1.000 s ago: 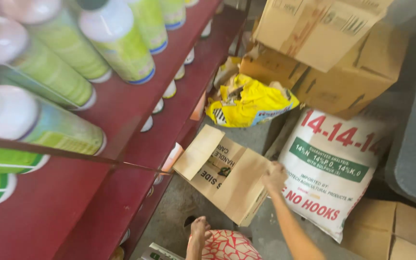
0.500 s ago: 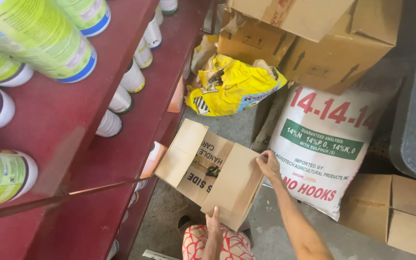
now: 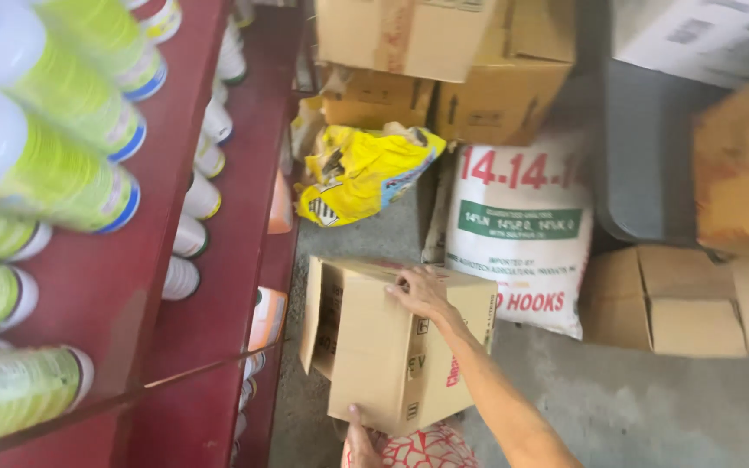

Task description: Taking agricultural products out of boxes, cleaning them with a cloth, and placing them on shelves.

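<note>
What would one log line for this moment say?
right hand: gripping top edge of cardboard box | left hand: under box's lower edge | box: tipped on side, flaps toward red shelf | behind: white sack

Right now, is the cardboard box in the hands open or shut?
Open at one end: the cardboard box lies tipped, flaps spread toward the red shelf. Right hand rests on top, left hand underneath. Contents cannot be told.

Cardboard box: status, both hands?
Right hand gripping cardboard box top edge. Left hand under bottom corner. White sack close behind; red shelf alongside.
</note>
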